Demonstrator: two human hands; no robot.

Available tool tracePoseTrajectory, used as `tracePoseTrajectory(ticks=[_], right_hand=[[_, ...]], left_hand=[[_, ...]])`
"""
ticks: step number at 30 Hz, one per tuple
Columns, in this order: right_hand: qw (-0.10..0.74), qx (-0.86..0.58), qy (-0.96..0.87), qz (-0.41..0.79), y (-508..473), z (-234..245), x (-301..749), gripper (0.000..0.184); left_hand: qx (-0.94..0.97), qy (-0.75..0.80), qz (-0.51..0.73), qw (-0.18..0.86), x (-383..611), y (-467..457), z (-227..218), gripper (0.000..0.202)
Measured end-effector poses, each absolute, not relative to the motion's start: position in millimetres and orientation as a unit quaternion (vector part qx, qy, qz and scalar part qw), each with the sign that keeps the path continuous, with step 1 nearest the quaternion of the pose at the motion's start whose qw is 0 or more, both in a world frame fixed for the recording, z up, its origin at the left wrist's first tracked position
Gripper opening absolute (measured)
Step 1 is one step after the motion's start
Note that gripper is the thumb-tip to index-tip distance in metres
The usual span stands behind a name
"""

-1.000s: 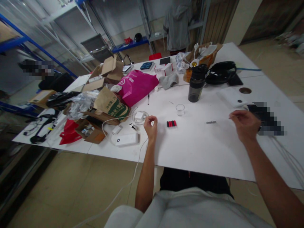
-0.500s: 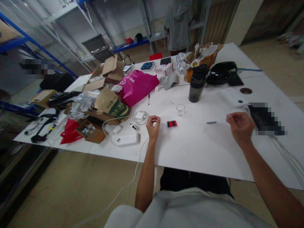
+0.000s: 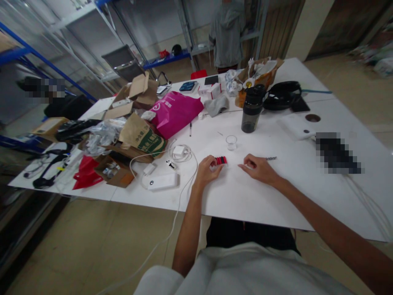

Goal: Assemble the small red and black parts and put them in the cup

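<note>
We locate the red-black block right of the nearer left hand, grip state indeterminable; the right hand's grip stands parted, farther right.

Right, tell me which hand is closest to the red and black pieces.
The left hand: it is at the pieces; the right hand is clearly apart from them.

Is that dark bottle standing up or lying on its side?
Upright: the bottle stands on its base on the white table, black lid at the top.
</note>
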State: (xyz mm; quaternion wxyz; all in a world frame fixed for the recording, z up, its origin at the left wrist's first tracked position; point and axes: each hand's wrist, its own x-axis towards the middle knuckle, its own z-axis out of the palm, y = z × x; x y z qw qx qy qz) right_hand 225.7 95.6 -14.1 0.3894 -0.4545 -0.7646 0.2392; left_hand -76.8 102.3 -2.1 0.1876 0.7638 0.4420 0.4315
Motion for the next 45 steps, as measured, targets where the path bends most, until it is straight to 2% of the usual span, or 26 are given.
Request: tracePoseTrajectory(ticks=[3,8,33,38,45], right_hand=[[0.321,-0.444,-0.8,0.245,108.3,-17.5,202.4,0.034],[0.282,-0.46,-0.81,0.23,119.8,-20.3,188.2,0.035],[0.271,-0.477,-0.805,0.227,124.2,-23.1,184.7,0.031],[0.302,-0.465,-0.797,0.236,122.2,-21.0,186.0,0.038],[0.452,-0.496,-0.723,0.163,113.9,4.0,204.0,0.073]], left_hand=[[0.766,0.442,0.423,0.197,-78.2,101.6,-1.3,0.048],[0.777,0.448,0.401,0.189,-79.2,101.1,-3.8,0.045],[0.784,0.451,0.386,0.185,-78.9,98.0,2.2,0.036],[0.771,0.457,0.402,0.188,-78.8,98.4,3.0,0.04],[0.672,0.504,0.506,0.192,-79.7,101.0,5.1,0.068]])
